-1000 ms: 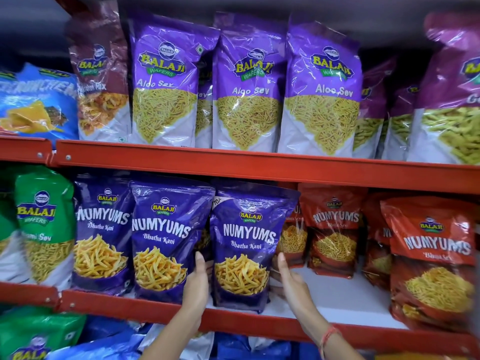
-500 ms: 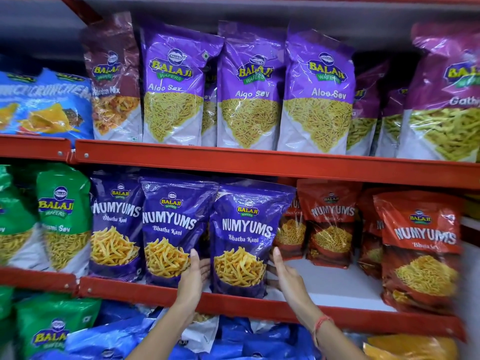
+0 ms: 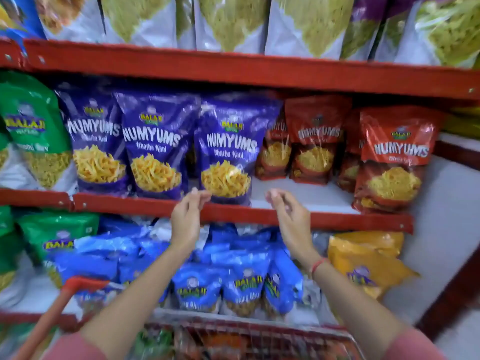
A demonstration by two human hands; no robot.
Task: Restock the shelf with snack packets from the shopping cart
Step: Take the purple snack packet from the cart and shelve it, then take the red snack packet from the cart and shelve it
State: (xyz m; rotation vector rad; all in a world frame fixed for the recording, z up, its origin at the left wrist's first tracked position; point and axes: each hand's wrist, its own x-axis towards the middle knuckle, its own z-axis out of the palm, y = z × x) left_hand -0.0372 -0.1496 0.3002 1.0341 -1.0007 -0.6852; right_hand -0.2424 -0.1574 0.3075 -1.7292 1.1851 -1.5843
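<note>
Three purple Numyums packets stand upright on the middle red shelf (image 3: 233,213); the rightmost purple packet (image 3: 228,149) is the one nearest my hands. My left hand (image 3: 185,218) hovers in front of the shelf lip just below that packet, fingers loosely apart, holding nothing. My right hand (image 3: 291,216) is raised to the right of the packet, also with nothing in it. The wire shopping cart (image 3: 233,336) with its red handle (image 3: 54,315) shows at the bottom edge, with blurred packets inside.
Red Numyums packets (image 3: 394,157) stand at the right of the middle shelf, with bare white shelf board (image 3: 298,196) between them and the purple ones. Green packets (image 3: 28,131) sit at left. Blue packets (image 3: 220,276) and a yellow packet (image 3: 368,261) fill the lower shelf.
Both hands have come off the rightmost purple packet and drawn back below the shelf lip. The view has tilted down, bringing the lower shelf and the cart into sight.
</note>
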